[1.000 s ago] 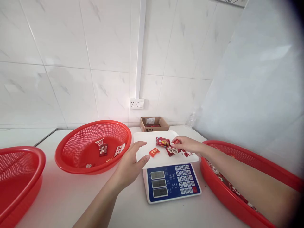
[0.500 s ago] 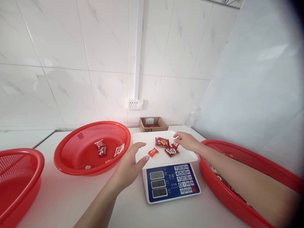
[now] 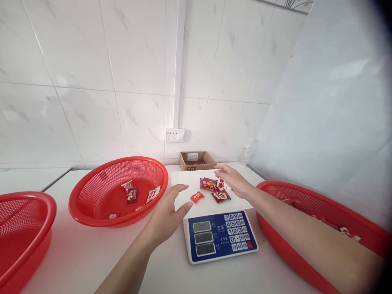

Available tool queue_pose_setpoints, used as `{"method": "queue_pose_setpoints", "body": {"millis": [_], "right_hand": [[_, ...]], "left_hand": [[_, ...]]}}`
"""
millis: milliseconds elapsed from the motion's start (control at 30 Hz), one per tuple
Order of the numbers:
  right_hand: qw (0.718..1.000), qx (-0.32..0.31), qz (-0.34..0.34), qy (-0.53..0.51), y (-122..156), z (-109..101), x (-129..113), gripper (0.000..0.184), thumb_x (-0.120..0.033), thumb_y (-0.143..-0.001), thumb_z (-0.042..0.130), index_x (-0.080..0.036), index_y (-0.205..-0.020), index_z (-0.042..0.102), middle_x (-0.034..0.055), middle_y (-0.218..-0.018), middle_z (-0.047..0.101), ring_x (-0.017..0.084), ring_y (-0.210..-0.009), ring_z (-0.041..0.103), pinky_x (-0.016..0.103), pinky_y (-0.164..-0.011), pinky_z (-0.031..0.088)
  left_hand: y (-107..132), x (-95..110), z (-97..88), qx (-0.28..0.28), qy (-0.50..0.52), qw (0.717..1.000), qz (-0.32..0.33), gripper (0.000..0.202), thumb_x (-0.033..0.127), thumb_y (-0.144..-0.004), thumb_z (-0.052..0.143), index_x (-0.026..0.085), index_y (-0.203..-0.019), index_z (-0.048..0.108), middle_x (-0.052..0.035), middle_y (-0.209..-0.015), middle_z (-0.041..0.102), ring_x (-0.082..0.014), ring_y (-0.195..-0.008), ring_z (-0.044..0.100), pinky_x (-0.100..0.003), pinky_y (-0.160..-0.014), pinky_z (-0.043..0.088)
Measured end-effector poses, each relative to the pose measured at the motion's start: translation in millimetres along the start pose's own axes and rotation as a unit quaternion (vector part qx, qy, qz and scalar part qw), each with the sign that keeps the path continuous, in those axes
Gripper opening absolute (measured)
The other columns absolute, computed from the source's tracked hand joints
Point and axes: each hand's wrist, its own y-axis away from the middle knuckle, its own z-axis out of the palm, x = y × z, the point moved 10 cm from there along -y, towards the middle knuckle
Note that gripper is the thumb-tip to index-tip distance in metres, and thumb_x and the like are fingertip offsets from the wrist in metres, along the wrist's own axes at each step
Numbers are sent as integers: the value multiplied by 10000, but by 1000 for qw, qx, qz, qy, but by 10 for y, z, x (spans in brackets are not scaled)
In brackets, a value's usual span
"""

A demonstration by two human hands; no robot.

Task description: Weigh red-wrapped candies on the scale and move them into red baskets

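A white weighing scale with a blue keypad panel stands in front of me. On its white pan lie a pinkish-red candy packet, a dark red packet with pale lettering, a small orange-red packet and a white-and-red packet. My right hand hovers over the pan's right side, fingers stretched out, close by the white-and-red packet and partly covering it. My left hand is at the pan's left edge, thumb and fingers apart, with nothing in it.
A red plastic basket with several packets stands to the left, another red basket at the far left. The red basket on the right holds more packets under my forearm. Behind the pan are a cardboard box and a clear plastic bottle.
My right hand has moved left and its fingers have straightened. The white-and-red packet lies slightly farther left, showing more white. My left hand stays in place.
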Motion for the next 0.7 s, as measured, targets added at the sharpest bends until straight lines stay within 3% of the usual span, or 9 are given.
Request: {"method": "queue_pose_setpoints", "body": {"millis": [133, 233, 367, 467, 533, 700], "right_hand": [[997, -42, -55, -38, 14, 310, -210, 393, -128, -835, 375, -182, -1218, 444, 100, -1239, 580, 128, -1119, 557, 263, -886, 470], [992, -56, -115, -7, 49, 418, -307, 464, -71, -795, 390, -226, -1224, 473, 61, -1301, 546, 150, -1199, 493, 348, -1006, 392], [966, -32, -210, 145, 208, 426, -359, 450, -198, -823, 460, -232, -1271, 483, 68, -1358, 488, 223, -1283, 392, 424, -1072, 298], [948, -77, -217, 219, 356, 527, -264, 555, -440, -823, 510, -240, -1336, 436, 75, -1445, 385, 282, -1377, 214, 496, -1098, 219], [934, -112, -216, 262, 433, 601, -191, 617, -515, -799, 523, -252, -1350, 431, 73, -1490, 303, 302, -1399, 115, 533, -1109, 145], [920, -110, -206, 314, 394, 567, -66, 498, -341, -798, 543, -303, -1293, 507, 41, -1509, 260, 324, -1398, 93, 550, -1105, 113]], "left_hand": [[7, 0, 4, -5, 0, 1000, 0, 398, 390, -870, 477, 291, -1255, 460, -24, -1345, 488, -233, -1252, 427, -348, -935, 446], [12, -10, -21, 0, -2, 1000, -1, 392, 390, -875, 470, 294, -1254, 461, -22, -1343, 489, -234, -1248, 432, -351, -935, 446], [6, -9, -50, 9, -9, 1000, 6, 393, 388, -873, 478, 285, -1252, 467, -22, -1336, 496, -226, -1253, 426, -360, -999, 394], [1, -3, -30, 3, -8, 1000, 8, 393, 383, -874, 476, 280, -1253, 462, -22, -1337, 494, -216, -1251, 427, -350, -988, 404], [2, 1, -11, -1, -4, 1000, 8, 390, 377, -875, 472, 277, -1252, 458, -24, -1337, 494, -210, -1253, 424, -343, -976, 416], [2, -4, -6, 1, -9, 1000, 11, 389, 361, -870, 483, 271, -1248, 466, -27, -1336, 497, -201, -1264, 416, -339, -1018, 377]]}}
